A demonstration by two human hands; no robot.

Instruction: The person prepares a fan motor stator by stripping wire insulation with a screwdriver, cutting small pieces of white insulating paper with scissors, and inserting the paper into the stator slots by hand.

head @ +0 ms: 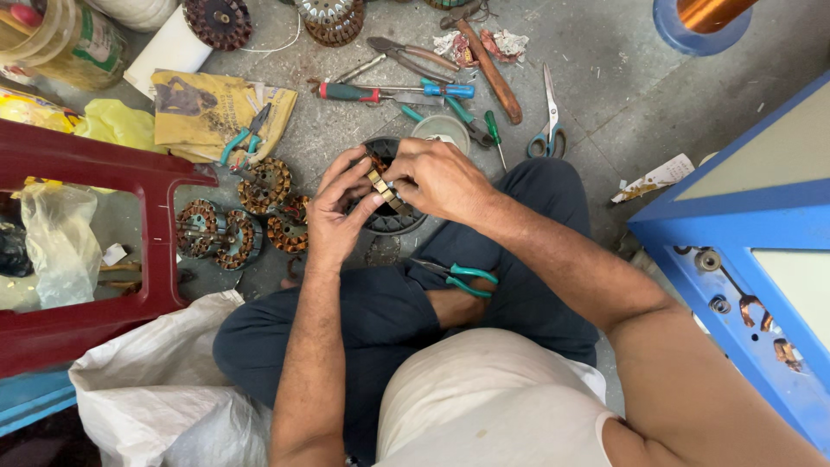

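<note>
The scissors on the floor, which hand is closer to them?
Right. The right hand works just left of the scissors; the left hand sits farther left, beyond it.

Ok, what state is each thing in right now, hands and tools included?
Left hand: closed around the motor stator, fingers on its windings.
Right hand: grip on the stator's top edge.
Motor stator: held over the lap, partly hidden.
Green-handled pliers: lying on the lap, untouched.
Scissors: shut, on the floor.
Spare stators: clustered on the floor, copper windings showing.
</note>
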